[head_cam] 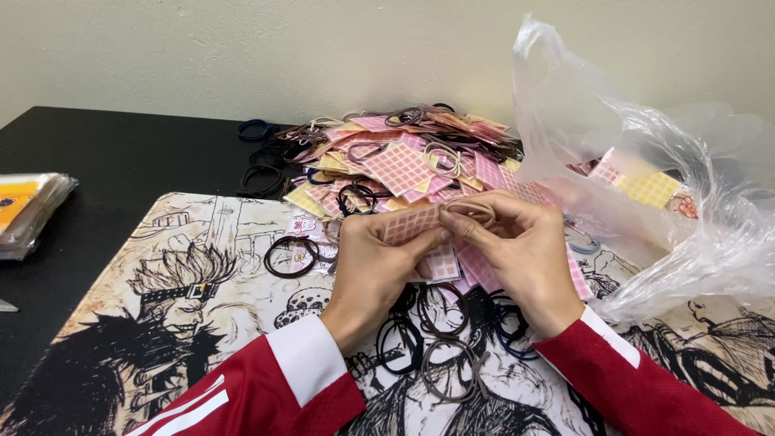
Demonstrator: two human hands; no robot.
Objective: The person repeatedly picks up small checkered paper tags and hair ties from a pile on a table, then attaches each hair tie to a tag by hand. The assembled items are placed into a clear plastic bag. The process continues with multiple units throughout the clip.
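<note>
Pink checked card point(412, 222) pinched between both hands' fingers point(452, 228)

left hand point(373, 270): is showing bare, with no ring or glove.
right hand point(517, 258): is showing bare too, nails cut short.
left sleeve point(266, 396): the person is wearing a red sleeve with two white stripes running along the forearm.
left cuff point(307, 355): a broad white band is ending the sleeve at the wrist.
right sleeve point(638, 396): is showing plain red cloth.
right cuff point(605, 335): a narrower white edge is peeking out at the wrist.
</note>
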